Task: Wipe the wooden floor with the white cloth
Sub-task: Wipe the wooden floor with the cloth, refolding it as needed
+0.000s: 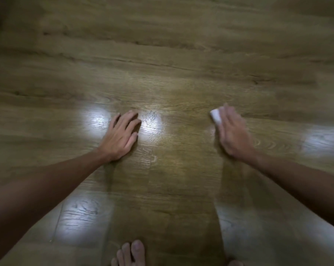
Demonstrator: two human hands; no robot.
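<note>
Small folded white cloth (215, 116): soft, light; pressed under blurred right hand (233, 134), grip unclear; left hand (122, 136) flat on glossy wooden floor (181, 77).

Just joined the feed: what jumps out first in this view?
Two bare forearms reach down onto the wooden floor. The right hand, blurred, presses the white cloth, which peeks out past its fingertips; the left hand rests flat at centre-left. Bright glare patches shine beside the left hand, and bare toes show at the bottom edge.
</note>
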